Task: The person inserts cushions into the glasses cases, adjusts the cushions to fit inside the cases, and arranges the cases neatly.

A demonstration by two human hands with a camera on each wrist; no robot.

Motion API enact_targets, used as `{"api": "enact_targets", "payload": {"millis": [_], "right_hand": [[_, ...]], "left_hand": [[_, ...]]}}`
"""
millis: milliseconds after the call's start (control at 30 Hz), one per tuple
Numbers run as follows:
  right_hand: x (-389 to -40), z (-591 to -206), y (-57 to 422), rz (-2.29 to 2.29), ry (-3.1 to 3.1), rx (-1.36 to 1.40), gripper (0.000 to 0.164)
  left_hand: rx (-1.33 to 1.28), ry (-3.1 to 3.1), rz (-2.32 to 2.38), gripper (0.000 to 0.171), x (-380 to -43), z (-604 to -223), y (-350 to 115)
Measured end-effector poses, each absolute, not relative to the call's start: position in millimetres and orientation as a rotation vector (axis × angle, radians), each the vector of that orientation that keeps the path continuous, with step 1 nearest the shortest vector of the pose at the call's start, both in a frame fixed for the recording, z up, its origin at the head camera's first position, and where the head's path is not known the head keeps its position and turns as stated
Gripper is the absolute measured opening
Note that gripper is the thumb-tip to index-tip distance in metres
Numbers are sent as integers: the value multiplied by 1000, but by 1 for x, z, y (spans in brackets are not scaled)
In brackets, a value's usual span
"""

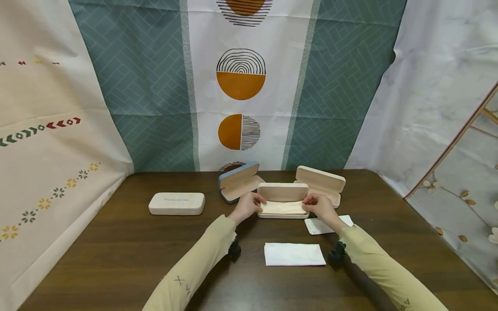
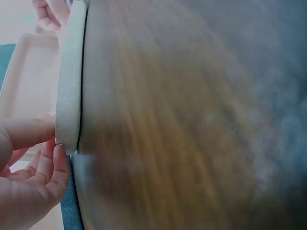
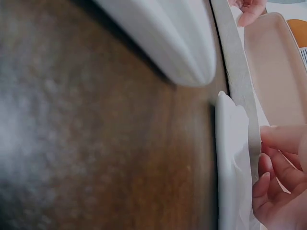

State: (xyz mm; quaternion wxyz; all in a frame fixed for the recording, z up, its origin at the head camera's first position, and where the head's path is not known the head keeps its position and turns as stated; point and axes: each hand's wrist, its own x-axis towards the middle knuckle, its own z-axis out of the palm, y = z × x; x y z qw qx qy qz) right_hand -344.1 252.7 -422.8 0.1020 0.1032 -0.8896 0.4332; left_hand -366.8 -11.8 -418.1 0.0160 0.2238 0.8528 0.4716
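Fingers [image 2: 60,167] of the left hand [image 1: 248,208] were curled round the left end of an open cream case [image 1: 283,217], the thumb over its rim; those of the right hand [image 1: 322,209] were curled likewise round its right end. Between the two sets of fingertips lay a folded cream cloth [image 1: 283,208], flat in the lower half of the case and reaching both thumbs; whether its ends were pinched as well could not be told. Directly beyond the fingers stood the raised lid [image 1: 282,191] of that case.

Just behind the left fingers an open blue case [image 1: 239,181] stood at an angle, and just behind the right ones another open cream case [image 1: 322,178], turned the other way. On the near side of the right fingers lay a folded white cloth [image 1: 320,226], partly hidden by the forearm; nearer still, centred between the hands, lay a second white cloth [image 1: 295,254]. Well apart, left of the left fingers, sat a closed white case [image 1: 177,205], its lettering too small to read.

Beige sleeves [image 1: 202,255] led back from both hands over a dark wooden table [image 1: 397,224]. Far beyond the fingers hung a green and white backdrop [image 1: 155,86].
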Motion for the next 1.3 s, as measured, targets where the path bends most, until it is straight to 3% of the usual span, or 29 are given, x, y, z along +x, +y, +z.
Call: {"api": "enact_targets", "payload": {"millis": [333, 567, 967, 1300], "right_hand": [[-338, -417, 251, 1240, -2617, 288, 11], [-333, -411, 250, 1328, -2511, 181, 15], [-330, -410, 233, 1669, -2389, -25, 54], [-331, -416, 219, 1693, -2341, -98, 63]], "left_hand": [[734, 2706, 1518, 19, -362, -415, -19], [658, 2614, 1856, 22, -357, -407, -20], [312, 2617, 2209, 44, -352, -413, 4], [37, 2582, 2321, 47, -352, -416, 25]]}}
